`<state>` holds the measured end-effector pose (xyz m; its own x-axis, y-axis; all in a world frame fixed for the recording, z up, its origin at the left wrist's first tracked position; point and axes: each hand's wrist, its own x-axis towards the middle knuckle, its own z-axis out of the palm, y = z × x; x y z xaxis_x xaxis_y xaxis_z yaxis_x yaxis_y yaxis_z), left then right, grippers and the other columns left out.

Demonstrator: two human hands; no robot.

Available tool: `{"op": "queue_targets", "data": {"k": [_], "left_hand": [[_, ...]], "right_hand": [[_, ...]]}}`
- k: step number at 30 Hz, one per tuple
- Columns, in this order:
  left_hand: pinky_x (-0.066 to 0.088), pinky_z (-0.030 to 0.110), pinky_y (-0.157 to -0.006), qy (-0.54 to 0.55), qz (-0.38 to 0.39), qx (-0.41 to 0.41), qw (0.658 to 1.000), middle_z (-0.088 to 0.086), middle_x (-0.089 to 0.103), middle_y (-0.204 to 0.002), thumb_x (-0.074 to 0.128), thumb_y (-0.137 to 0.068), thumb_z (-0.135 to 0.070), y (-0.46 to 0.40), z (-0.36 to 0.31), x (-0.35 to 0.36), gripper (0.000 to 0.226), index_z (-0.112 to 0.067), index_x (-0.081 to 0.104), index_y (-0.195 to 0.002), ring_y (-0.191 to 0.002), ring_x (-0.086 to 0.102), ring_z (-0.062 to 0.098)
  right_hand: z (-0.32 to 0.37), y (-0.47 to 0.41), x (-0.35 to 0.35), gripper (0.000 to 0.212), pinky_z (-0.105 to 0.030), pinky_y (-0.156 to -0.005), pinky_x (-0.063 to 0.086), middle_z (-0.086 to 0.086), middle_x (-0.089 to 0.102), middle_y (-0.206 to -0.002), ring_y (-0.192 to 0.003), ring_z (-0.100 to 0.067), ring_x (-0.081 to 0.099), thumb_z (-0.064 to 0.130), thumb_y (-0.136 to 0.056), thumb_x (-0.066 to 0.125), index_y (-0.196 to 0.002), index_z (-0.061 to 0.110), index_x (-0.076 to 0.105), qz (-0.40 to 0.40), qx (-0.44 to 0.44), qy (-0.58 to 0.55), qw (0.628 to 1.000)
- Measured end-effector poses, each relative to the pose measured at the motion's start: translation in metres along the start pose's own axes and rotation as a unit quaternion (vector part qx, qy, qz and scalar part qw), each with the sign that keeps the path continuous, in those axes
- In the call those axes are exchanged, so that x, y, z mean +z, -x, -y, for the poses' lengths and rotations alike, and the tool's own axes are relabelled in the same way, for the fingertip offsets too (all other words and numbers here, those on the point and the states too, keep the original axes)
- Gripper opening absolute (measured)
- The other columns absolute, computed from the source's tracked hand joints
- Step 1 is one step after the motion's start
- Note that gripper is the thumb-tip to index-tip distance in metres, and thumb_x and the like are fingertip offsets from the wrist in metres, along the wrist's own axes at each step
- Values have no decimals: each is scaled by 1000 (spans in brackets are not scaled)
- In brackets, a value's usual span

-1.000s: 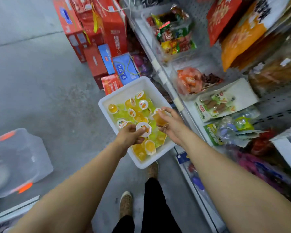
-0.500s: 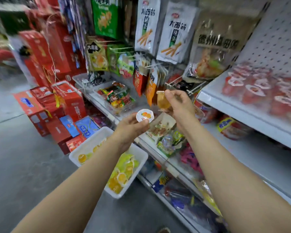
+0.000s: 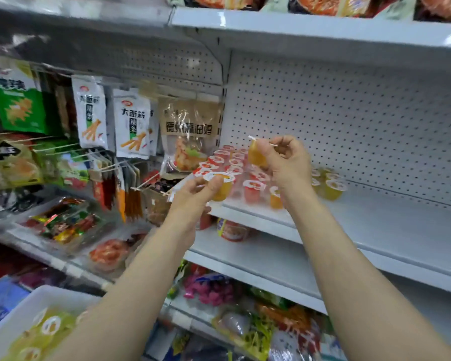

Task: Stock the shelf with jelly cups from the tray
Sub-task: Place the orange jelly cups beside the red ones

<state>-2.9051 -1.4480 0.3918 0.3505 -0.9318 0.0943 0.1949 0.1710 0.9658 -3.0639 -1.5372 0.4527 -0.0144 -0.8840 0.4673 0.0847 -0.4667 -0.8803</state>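
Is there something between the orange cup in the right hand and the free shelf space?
Nothing visible: the right hand holds the orange jelly cup above the red cups; bare shelf lies to the right.

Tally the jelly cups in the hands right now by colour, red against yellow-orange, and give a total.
Yellow-orange: 2, the left-hand cup held by the left hand and the right-hand cup held by the right hand
Red: 0
Total: 2
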Motion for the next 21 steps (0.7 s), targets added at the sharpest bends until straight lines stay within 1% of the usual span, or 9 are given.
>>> {"op": "queue_targets", "data": {"k": [1,3,6,9,11,13,14,17,21], "left_hand": [[48,30,-72,18,16,-3,1000,-1,70,-97,75,-58,-61,-3,1,17,58,-22,64,-100,-83,62,14],[52,30,-80,53,47,-6,997,-4,65,-87,74,-61,-55,-8,5,50,49,-23,59,-94,-77,62,9],[53,28,-77,98,72,-16,992,4,69,-97,78,-60,-48,-12,11,89,57,-18,56,-103,-77,66,11],[53,29,-79,117,85,-15,989,6,71,-96,81,-53,-48,-16,13,116,66,-13,57,-104,-81,66,16],[54,27,-78,121,82,-11,989,4,72,-94,79,-55,-44,-20,14,130,66,-11,60,-109,-80,67,15],[55,27,-78,129,80,-9,988,3,72,-93,78,-60,-39,-24,16,141,57,-12,63,-108,-81,68,15],[56,26,-77,134,80,-10,988,2,73,-94,77,-62,-37,-25,17,145,52,-12,65,-106,-82,70,14],[58,24,-75,134,80,-15,988,4,75,-99,76,-65,-33,-29,19,151,46,-11,67,-105,-86,72,13],[57,28,-85,119,69,-18,990,7,74,-110,76,-69,-33,-36,21,151,50,-9,67,-112,-102,70,18]], "right_hand": [[2,-5,-18,28,-28,-69,56,3,65,-89,-78,-7,62,20,-82,81,-98,13,59,-13,-6,12,1000],[0,-14,-54,29,-23,-71,54,2,65,-92,-79,-6,61,22,-81,82,-98,13,60,-40,-11,36,999],[-11,-27,-100,28,-20,-70,49,4,63,-88,-78,-6,58,21,-79,84,-94,16,60,-88,-24,61,994],[-34,-37,-133,31,-18,-71,51,7,63,-87,-79,-7,60,21,-77,85,-96,19,61,-110,-4,115,987],[-57,-42,-146,31,-28,-80,58,8,67,-91,-83,-7,64,24,-75,87,-93,24,63,-107,28,152,982],[-78,-45,-153,30,-42,-87,58,9,70,-95,-91,-12,67,29,-72,88,-90,27,65,-101,55,192,975],[-86,-46,-154,30,-42,-88,57,10,70,-96,-93,-12,67,32,-72,88,-91,26,66,-96,66,208,971],[-101,-50,-154,27,-32,-86,54,10,69,-95,-96,-12,66,33,-75,85,-93,22,67,-79,93,242,962],[-112,-52,-152,22,-27,-80,51,8,69,-99,-94,-12,64,33,-78,83,-88,24,66,-68,124,255,957]]}}
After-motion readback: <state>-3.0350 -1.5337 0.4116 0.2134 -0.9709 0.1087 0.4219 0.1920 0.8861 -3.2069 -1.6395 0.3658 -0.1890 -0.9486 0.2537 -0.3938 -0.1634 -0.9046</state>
